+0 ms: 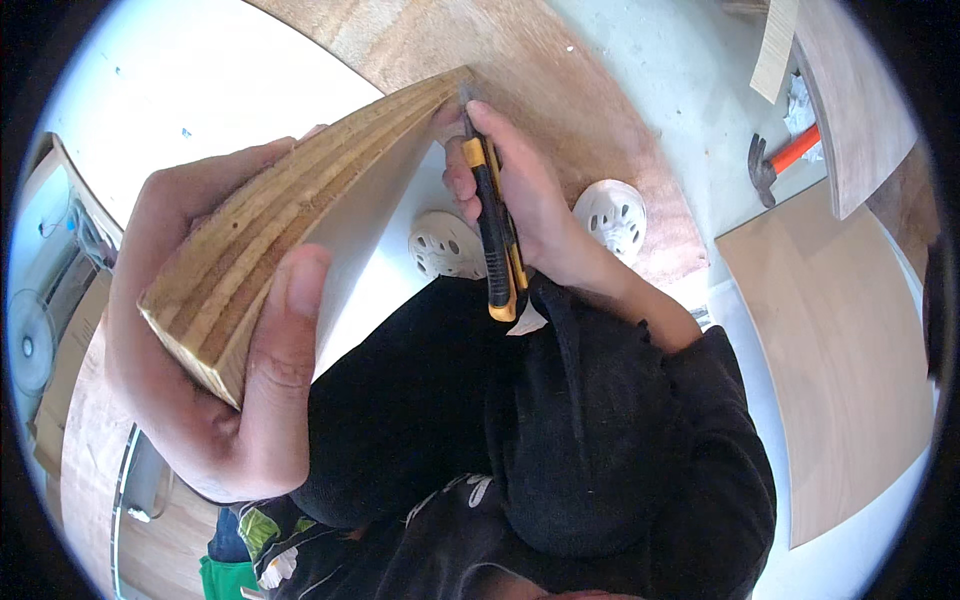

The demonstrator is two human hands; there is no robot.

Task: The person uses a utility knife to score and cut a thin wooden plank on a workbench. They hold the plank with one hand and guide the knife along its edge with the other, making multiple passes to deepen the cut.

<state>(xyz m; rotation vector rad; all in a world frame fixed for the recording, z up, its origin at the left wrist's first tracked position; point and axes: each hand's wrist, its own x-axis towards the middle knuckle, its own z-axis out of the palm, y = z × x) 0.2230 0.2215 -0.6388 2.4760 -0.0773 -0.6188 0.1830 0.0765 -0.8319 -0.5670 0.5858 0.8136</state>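
Note:
My left hand (160,235) grips a thick piece of plywood (290,205), its thumb on the near side and the fingers wrapped around the other. The layered edge faces up, running from near left to the far middle. In my right hand (535,195) is a black and yellow utility knife (490,220), its handle pointing down toward my lap. The knife's front end meets the far end of the plywood, with my right thumb close by. The blade is small and blurred, so its exact contact is hard to make out.
White clogs with holes (612,218) are on my feet, beyond my dark-clothed knees. To the right lie a claw hammer (795,150) with an orange handle and a thin wooden sheet (830,370). A white panel (210,90) spans the far left. A fan (35,340) stands at the left rim.

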